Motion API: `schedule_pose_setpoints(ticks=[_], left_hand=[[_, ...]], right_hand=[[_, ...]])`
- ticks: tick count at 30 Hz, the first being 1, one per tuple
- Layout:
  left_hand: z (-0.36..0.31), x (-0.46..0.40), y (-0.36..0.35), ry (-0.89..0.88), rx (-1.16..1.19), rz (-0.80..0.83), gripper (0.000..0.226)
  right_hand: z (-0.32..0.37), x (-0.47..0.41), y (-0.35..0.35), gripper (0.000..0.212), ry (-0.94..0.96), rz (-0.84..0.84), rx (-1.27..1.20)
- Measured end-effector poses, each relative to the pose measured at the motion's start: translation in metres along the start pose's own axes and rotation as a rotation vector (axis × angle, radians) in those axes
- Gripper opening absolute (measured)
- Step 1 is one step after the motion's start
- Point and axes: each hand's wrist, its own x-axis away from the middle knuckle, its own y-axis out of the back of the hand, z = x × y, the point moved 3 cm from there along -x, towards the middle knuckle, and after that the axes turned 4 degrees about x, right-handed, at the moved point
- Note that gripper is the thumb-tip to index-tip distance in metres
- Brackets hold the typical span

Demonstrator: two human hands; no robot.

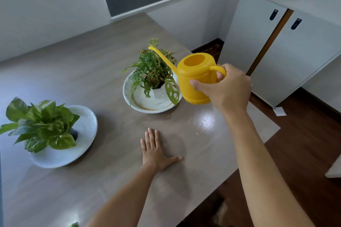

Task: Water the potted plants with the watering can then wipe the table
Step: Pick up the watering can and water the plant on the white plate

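Grey wood-grain covers the desk, which stands in a corner of white walls with a white cabinet off to the right above a dark floor. The right hand has its grip closed on the yellow watering can: fingers curl through the loop handle and the thumb presses against the body. The can hangs in the air just beside the far potted plant, roughly level, its long thin spout reaching up over the leaves with the tip near the top of the foliage. No water shows at the spout. That plant sits in a white dish with a brown ring stain inside it. The left hand lies flat and spread on the desk, holding nothing. Further left, well apart, the second potted plant, with broad green leaves, sits in its own white dish.

The watering step looks to be in hand, at the far plant. The next move likely calls for tipping the can forward so the spout drops toward the soil, then carrying it to the left plant. No cloth for wiping is in view.
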Motion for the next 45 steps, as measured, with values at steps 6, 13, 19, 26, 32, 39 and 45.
schedule_pose_setpoints(ticks=[6,13,19,26,32,39,45], left_hand=[[-0.001,0.001,0.001,0.000,0.012,0.011,0.154],[-0.001,0.002,0.004,-0.008,0.015,0.031,0.153],[-0.001,0.002,0.003,-0.007,0.033,0.035,0.154],[-0.001,0.002,0.004,-0.003,0.035,0.047,0.154],[-0.001,0.001,0.003,-0.005,0.025,0.052,0.155],[-0.001,0.001,0.003,-0.005,0.027,0.049,0.155],[0.000,0.000,0.003,-0.004,0.024,0.053,0.154]], right_hand=[[0.018,-0.011,0.011,0.061,0.006,0.058,0.097],[0.031,-0.020,0.017,0.061,0.016,0.070,0.149],[0.035,-0.022,0.019,0.061,0.036,0.084,0.206],[0.041,-0.022,0.022,0.061,0.045,0.098,0.237],[0.045,-0.025,0.025,0.062,0.056,0.085,0.269],[0.045,-0.027,0.028,0.070,0.066,0.094,0.281],[0.049,-0.025,0.029,0.060,0.066,0.106,0.259]])
